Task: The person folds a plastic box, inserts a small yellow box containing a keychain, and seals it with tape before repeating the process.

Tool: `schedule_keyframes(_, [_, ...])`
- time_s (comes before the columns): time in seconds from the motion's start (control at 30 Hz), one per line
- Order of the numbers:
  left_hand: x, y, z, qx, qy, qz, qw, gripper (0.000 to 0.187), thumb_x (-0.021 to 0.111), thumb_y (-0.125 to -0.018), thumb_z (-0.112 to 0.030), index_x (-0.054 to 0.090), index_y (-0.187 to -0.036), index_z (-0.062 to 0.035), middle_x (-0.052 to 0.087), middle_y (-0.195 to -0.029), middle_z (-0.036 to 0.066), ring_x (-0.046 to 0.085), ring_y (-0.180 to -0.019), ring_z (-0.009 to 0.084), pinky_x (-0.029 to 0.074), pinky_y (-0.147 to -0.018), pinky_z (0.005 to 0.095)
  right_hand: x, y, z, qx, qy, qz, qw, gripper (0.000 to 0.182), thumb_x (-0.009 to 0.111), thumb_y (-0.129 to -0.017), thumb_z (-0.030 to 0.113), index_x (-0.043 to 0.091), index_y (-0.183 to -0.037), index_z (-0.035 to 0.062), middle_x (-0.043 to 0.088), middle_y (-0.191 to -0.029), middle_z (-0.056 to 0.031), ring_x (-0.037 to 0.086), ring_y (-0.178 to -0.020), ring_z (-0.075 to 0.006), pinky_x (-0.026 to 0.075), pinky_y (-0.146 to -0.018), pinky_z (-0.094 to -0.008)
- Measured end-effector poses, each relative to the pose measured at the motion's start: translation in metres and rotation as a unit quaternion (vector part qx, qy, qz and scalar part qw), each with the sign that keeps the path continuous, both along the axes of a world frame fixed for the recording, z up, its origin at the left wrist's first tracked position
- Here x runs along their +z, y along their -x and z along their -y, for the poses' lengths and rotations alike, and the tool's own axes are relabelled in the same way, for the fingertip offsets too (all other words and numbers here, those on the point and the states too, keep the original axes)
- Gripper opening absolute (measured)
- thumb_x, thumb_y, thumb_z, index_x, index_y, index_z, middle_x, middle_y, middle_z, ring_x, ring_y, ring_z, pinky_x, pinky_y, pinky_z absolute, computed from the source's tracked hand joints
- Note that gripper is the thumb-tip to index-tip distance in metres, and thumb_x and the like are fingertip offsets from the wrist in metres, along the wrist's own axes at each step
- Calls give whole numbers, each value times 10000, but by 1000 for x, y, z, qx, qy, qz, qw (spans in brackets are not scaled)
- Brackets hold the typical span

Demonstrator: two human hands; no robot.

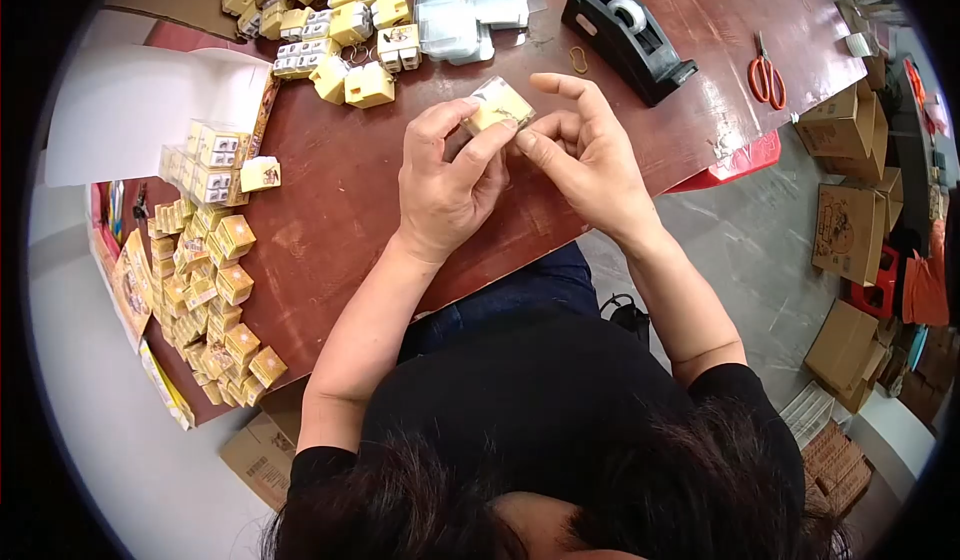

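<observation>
Over the table's near half, my left hand [452,165] is closed on a small yellow box in clear plastic packaging [500,106]. Its thumb and fingers grip the box from the left and the near side. My right hand [590,155] is at the box's lower right corner, thumb tip against it or very close. The index finger of that hand is stretched out and the others are loosely bent. Fingers hide part of the box. Just beyond the box lies a single yellow rubber band [578,60].
Yellow block-shaped pieces [370,85] with rings lie at the back left, beside clear plastic sleeves [470,5]. A black tape dispenser [630,40] and red-handled scissors [767,82] are to the right. Small yellow boxes [235,235] are heaped at left. Cardboard boxes [848,230] stand on the floor.
</observation>
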State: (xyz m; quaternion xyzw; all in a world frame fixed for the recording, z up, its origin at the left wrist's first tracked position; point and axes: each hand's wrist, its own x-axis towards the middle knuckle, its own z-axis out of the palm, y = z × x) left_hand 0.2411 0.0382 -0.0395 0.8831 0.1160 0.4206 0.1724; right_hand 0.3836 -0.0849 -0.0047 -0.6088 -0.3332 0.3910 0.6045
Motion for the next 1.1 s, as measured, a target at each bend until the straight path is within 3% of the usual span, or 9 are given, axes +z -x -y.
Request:
schedule_keyframes(0.23, [8,-2,5,-2,43,1,999,393,767,-774,3,698,-1127,-158,552,-1218,101,587,-1100,285,552,-880,373,-17,-5,6,-33,109,128,985,350,722,-950,62,542,-1249,33,617,-819,9,568,-731,-31,468,-694,-185])
schedule_keyframes(0.33, [1,0,5,-9,40,-4,999,467,784,-801,-9,634,-1216,-161,472,-1337,156,556,-1181,315,524,-969,384,-5,-44,28,-225,-100,200,948,347,787,-902,102,600,-1183,19,655,-871,-16,571,-730,-57,477,-639,-207])
schedule_keyframes(0.43, [-7,-7,7,-8,46,20,999,567,809,-796,-23,561,-1274,-201,430,-1388,185,561,-1213,362,554,-962,410,-9,-122,47,-315,20,422,850,340,662,-1000,293,639,-1154,-9,675,-987,-139,625,-944,-260,503,-839,-376])
schedule_keyframes(0.57, [-14,-3,7,-7,69,-42,997,596,776,-828,-6,473,-1305,-197,425,-1398,214,552,-1222,416,574,-915,454,-20,-153,43,-180,64,306,933,407,589,-1030,375,678,-1050,-22,654,-1084,-156,604,-1008,-265,476,-867,-373])
schedule_keyframes(0.67, [-15,-2,7,1,76,-53,996,585,780,-827,-11,478,-1293,-196,432,-1396,213,553,-1221,408,573,-908,457,-2,-156,40,-62,144,128,979,222,605,-1035,276,703,-1003,79,653,-1140,-9,565,-1008,-83,446,-864,-259])
schedule_keyframes(0.8, [-3,-1,7,11,73,-70,995,610,780,-829,-8,459,-1324,-163,431,-1390,207,556,-1213,389,540,-962,435,-12,-152,46,-96,-3,17,995,114,671,-995,204,701,-1020,97,588,-1375,-17,573,-1046,-73,455,-878,-240])
schedule_keyframes(0.87, [-2,0,6,23,70,-80,994,617,779,-833,-5,451,-1337,-145,434,-1389,197,558,-1218,367,526,-983,424,-12,-145,53,-102,-22,9,995,118,672,-994,197,694,-1029,87,579,-1391,-33,577,-1075,-78,457,-911,-248])
schedule_keyframes(1.03, [28,-11,22,-61,425,54,902,661,716,-901,36,330,-1419,-102,489,-1368,127,576,-1199,221,527,-993,361,-23,-138,63,-128,-10,-19,992,114,668,-991,154,675,-1048,56,571,-1413,-78,583,-1164,-111,463,-992,-277])
schedule_keyframes(1.1, [40,-15,22,-75,466,85,877,694,713,-903,36,296,-1436,-115,505,-1352,125,596,-1177,212,548,-965,352,-38,-137,58,-194,-10,188,963,130,696,-933,130,695,-968,4,645,-1292,-112,644,-1022,-162,522,-875,-305])
